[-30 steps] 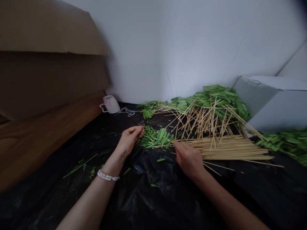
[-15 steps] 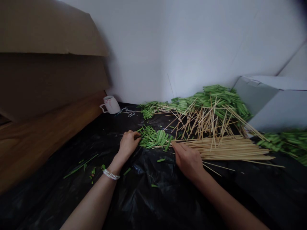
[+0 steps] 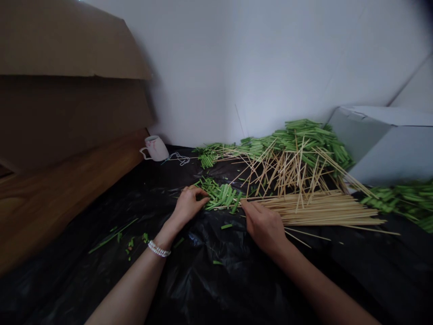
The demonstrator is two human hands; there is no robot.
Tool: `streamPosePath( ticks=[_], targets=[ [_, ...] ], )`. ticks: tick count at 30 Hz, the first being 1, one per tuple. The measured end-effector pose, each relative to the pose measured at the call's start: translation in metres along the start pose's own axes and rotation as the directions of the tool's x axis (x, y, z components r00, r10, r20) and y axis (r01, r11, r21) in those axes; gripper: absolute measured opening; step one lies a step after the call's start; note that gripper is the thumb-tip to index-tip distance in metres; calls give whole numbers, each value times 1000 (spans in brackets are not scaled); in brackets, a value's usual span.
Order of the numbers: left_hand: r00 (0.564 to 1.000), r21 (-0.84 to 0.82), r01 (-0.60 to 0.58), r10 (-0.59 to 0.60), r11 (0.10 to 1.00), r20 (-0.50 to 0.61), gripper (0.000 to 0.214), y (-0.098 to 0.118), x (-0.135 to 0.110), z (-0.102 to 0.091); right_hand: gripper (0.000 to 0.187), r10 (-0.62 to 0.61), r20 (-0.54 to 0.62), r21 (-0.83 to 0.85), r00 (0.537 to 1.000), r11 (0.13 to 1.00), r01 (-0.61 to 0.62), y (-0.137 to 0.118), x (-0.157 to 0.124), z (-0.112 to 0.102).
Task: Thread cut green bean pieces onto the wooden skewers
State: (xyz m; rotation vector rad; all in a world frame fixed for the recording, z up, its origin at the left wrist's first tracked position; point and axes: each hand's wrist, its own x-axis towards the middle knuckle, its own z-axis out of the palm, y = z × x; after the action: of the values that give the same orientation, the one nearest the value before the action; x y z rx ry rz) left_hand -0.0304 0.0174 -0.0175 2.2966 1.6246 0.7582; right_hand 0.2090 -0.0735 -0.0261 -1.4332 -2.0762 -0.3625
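My left hand (image 3: pixel 190 204), with a beaded bracelet at the wrist, is at the left side of a small heap of cut green stem pieces (image 3: pixel 223 195). Its thumb and fingers are closed around the heap's edge, and the held pieces are mostly hidden. Just right of the heap, my right hand (image 3: pixel 265 222) pinches a thin bamboo skewer (image 3: pixel 239 204) whose tip points left among the green pieces. Behind my right hand lies a thick bundle of bamboo skewers (image 3: pixel 324 210), side by side.
Filled skewers with green pieces (image 3: pixel 311 135) are piled against the wall. A white mug (image 3: pixel 157 149) and tangled string (image 3: pixel 181 159) lie at the back left. A cardboard box (image 3: pixel 74 99) stands left, a white box (image 3: pixel 389 140) right. Black plastic sheeting (image 3: pixel 203 289) covers the surface.
My left hand has moved a little to the right, its fingers now further over the heap. My right hand stays nearly in place, still pinching the skewer.
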Motion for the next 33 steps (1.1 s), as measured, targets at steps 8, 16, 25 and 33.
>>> streamPosePath(
  ticks=[8,16,25,33],
  targets=[
    [1000,204,-4,8,979,-16,11,0,-4,2,32,8,-9,0,1000,1000,-8,0,0,1],
    [993,186,-34,55,982,-107,12,-4,-3,1,32,-5,-3,-10,1000,1000,5,-1,1,-1],
    [999,184,-14,22,983,-45,12,-6,-4,4,32,3,9,-9,1000,1000,-3,-1,0,1],
    [997,165,-79,77,983,17,10,-2,-3,3,31,-7,15,-12,1000,1000,7,0,0,0]
  ],
)
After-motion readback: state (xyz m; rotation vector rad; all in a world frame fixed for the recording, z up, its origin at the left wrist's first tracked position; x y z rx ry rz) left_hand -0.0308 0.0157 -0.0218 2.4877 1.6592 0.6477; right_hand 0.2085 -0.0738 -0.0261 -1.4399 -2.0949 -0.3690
